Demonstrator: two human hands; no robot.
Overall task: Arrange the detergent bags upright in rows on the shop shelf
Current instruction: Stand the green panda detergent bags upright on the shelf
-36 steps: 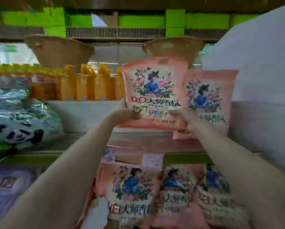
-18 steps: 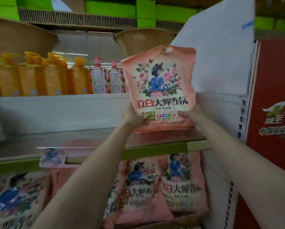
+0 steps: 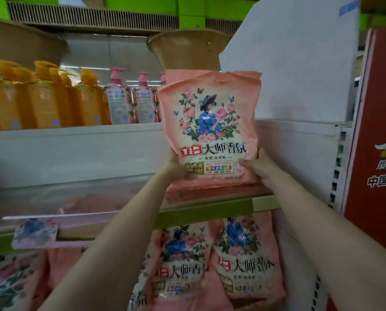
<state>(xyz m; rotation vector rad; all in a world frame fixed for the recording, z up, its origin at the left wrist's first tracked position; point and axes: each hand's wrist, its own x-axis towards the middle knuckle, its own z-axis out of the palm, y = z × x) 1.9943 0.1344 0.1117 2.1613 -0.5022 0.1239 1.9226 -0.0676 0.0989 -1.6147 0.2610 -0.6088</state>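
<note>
Lowered toward shelf [image 3: 210, 213] now: pink detergent bag [image 3: 212, 133], gripped by left hand [image 3: 176, 168] and right hand [image 3: 258, 167]; seat base flat, upright.

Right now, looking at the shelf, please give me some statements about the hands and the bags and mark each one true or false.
1. Both hands, left hand and right hand, hold the pink detergent bag. True.
2. The held bag lies flat. False: it is upright.
3. Another pink bag stands right behind it. True.
4. The bottles on the upper shelf are all green. False: orange and pink.
</note>
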